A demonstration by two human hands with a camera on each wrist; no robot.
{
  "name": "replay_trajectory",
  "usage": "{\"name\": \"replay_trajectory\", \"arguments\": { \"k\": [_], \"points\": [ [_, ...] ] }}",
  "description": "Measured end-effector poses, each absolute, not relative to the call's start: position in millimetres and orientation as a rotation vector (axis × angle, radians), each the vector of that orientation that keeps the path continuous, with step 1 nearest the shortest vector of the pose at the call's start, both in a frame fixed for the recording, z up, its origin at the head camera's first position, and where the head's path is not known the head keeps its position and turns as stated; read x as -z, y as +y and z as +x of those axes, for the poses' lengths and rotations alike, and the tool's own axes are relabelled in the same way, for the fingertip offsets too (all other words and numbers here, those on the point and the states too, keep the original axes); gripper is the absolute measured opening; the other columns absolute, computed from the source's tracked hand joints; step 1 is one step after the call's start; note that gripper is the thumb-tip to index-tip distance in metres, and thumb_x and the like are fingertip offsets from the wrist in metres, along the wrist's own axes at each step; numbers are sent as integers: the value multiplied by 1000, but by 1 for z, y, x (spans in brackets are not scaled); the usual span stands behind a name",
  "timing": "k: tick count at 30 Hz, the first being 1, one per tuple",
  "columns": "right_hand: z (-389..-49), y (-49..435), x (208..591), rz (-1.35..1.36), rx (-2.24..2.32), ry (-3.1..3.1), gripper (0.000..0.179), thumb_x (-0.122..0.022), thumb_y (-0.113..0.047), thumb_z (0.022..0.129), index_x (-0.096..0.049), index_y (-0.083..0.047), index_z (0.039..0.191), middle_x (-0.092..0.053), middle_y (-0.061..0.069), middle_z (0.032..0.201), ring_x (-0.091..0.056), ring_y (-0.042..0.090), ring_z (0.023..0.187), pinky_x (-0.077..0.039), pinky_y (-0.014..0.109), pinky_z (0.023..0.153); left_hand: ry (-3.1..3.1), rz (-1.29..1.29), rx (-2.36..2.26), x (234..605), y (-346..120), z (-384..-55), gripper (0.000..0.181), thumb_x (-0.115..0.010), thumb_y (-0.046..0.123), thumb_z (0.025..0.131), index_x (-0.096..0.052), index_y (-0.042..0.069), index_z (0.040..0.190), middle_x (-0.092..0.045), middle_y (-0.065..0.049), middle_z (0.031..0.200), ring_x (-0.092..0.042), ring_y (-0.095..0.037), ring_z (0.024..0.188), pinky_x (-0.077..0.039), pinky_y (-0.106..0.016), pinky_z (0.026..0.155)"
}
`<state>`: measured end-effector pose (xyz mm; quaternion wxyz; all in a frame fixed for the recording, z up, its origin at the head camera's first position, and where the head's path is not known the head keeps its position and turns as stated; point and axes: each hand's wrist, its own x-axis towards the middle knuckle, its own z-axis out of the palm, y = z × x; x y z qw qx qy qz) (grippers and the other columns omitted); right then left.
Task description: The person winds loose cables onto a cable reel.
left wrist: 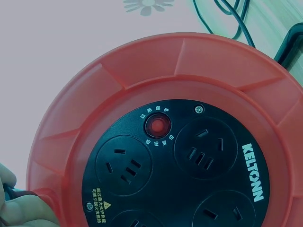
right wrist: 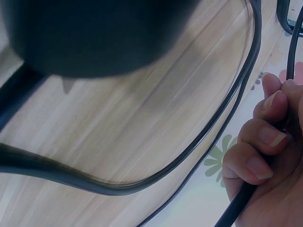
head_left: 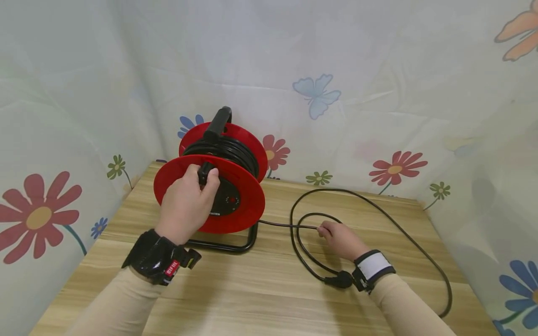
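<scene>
Firstly, on the left side, the left hand (head_left: 185,203) grips the black knob (head_left: 205,171) on the front disc of the red reel (head_left: 251,203), which stands on its black frame (head_left: 239,249) at the left part of the tabletop (head_left: 235,298). Between its two discs, below the carrying handle (head_left: 217,123), the reel holds many wound turns of black cable (head_left: 237,151). Its front panel (left wrist: 165,175) contains sockets (left wrist: 206,149), and those which can be seen have nothing inserted. From the lower right of the reel, the loose cable (head_left: 277,225) goes almost straight to the right hand (head_left: 342,240), whose fingers are curled around it. Further right, more loops lie on the tabletop, and the plug (head_left: 339,279) is near the right wristband (head_left: 374,266). Probably, the knob should be turned slowly and evenly, while the right hand keeps light tension and guides the cable between the discs; otherwise, the loops could catch on the plug.
</scene>
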<state>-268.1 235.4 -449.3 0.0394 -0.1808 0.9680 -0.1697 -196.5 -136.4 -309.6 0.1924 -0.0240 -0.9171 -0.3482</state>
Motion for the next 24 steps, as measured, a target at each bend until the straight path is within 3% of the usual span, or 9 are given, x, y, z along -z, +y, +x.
{"name": "replay_trajectory", "arguments": {
  "k": [24],
  "points": [
    [-273,231,456,-606,558,2955,20,-44,-24,94,-59,-13,88,-57,-1,77,-49,11,68,-40,32,63,-2531,-116,886,315,-124,-199,39,-33,46,91,-42,9,82,-47,-1,53,-47,-16,45,-37,-29,42]
  ]
}}
